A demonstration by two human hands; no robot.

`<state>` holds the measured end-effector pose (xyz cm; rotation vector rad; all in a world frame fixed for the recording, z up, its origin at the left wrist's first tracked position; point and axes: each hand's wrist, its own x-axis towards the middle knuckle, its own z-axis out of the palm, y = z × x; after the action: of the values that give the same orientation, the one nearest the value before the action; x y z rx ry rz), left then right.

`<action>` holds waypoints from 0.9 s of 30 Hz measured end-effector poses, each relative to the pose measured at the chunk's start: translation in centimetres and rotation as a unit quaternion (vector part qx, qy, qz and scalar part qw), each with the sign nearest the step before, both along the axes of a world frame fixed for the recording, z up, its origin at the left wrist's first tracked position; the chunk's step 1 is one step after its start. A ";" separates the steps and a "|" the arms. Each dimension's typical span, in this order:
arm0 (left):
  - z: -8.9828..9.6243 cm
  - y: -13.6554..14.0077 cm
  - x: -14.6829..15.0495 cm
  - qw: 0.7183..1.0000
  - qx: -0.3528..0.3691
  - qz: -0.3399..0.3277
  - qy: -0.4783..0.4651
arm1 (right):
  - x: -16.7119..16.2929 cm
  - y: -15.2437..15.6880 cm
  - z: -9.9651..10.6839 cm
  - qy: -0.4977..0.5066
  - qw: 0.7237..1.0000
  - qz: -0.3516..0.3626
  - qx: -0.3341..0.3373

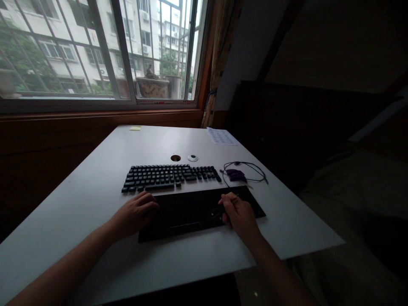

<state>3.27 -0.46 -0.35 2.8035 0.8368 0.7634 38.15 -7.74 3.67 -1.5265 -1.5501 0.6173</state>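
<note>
A black keyboard base (pixel 186 208) lies on the white desk, its face too dark for detail. My left hand (pixel 142 209) holds its left end, fingers curled over the edge. Above its right part my right hand (pixel 235 209) is closed around a small dark tool (pixel 217 212); a slim part of it sticks out to the left, low over the base. Its exact kind is too dark to make out. Just behind the base, loose black keycaps (pixel 162 175) are laid out in keyboard order.
A coiled black cable (pixel 251 163) and a purple cloth-like item (pixel 235 174) lie right of the keycaps. The white desk (pixel 79 187) has a round hole (pixel 175 158), with a white ring-shaped cover (pixel 192 158) beside it. Printed paper (pixel 222 137) and a yellow note (pixel 135 128) lie at the back.
</note>
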 end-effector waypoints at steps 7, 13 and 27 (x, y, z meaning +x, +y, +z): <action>0.8 -0.8 0.8 0.999 0.037 0.003 -0.031 | -3.7 1.9 0.5 0.066 0.994 0.083 0.001; 0.8 -1.1 0.9 0.996 0.015 0.016 -0.091 | -8.0 3.9 0.4 0.209 0.961 0.180 -0.030; 1.2 -1.2 0.4 0.909 -0.313 -0.013 -0.276 | -10.6 4.6 -1.8 0.347 0.894 0.268 -0.088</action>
<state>3.68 -1.69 0.83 1.8954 0.7545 0.9941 27.58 -3.09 1.83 -0.8107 -1.3419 1.4711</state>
